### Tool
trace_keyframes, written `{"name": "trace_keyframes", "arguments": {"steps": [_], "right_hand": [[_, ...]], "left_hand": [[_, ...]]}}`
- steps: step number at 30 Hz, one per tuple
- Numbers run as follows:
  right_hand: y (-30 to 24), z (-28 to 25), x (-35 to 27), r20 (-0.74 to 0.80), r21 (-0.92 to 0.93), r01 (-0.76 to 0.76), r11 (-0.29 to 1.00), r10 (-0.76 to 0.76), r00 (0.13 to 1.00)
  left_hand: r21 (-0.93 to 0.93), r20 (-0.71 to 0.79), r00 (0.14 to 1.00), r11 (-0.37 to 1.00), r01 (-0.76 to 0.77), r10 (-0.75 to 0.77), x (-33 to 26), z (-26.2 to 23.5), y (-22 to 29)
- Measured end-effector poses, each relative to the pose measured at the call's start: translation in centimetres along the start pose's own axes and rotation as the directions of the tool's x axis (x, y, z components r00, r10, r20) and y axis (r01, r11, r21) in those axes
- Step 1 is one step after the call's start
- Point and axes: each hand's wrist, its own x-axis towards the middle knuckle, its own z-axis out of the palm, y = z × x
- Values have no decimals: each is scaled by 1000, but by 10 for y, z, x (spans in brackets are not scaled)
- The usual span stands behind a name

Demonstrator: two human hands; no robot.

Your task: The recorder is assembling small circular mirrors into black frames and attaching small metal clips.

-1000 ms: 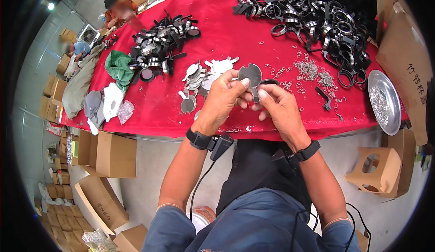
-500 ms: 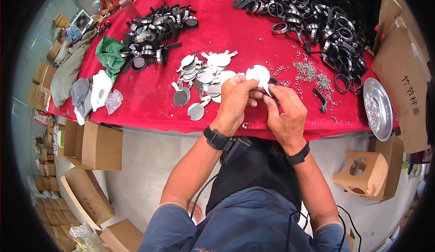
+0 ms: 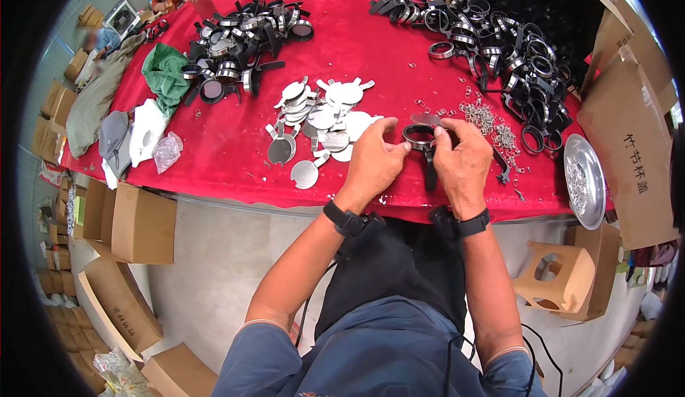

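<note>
Between my hands a black ring point(image 3: 418, 136) with a metal band lies on the red cloth, its black handle point(image 3: 430, 173) pointing toward me. My right hand point(image 3: 462, 160) is closed at the ring's right side, thumb and forefinger pinching a thin round metal disc point(image 3: 425, 119). That disc is tilted behind the ring's far rim and shows a reddish sheen. My left hand point(image 3: 377, 160) is at the ring's left, thumb and forefinger apart, with the thumb tip close to the rim; whether it touches I cannot tell. Left of it lies a pile of flat metal discs with tabs point(image 3: 323, 116).
Small metal clips point(image 3: 485, 122) are scattered to the right, near a loose black handle point(image 3: 501, 165) and a metal bowl point(image 3: 585, 181). Black rings with handles are heaped at far right point(image 3: 531, 65) and far left point(image 3: 242, 43). Cardboard point(image 3: 628, 147) stands at the right edge.
The white-looking disc that both hands held is now in my right hand, tilted behind the ring. My left hand has let go and opened. The ring between the hands has come into view.
</note>
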Motion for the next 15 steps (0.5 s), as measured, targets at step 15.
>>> {"name": "trace_keyframes", "arguments": {"steps": [15], "right_hand": [[-4,6,-23,75,-145,39,989,-29,997]], "left_hand": [[-255,20,1000,967,21,-16,-5,19,3]]}}
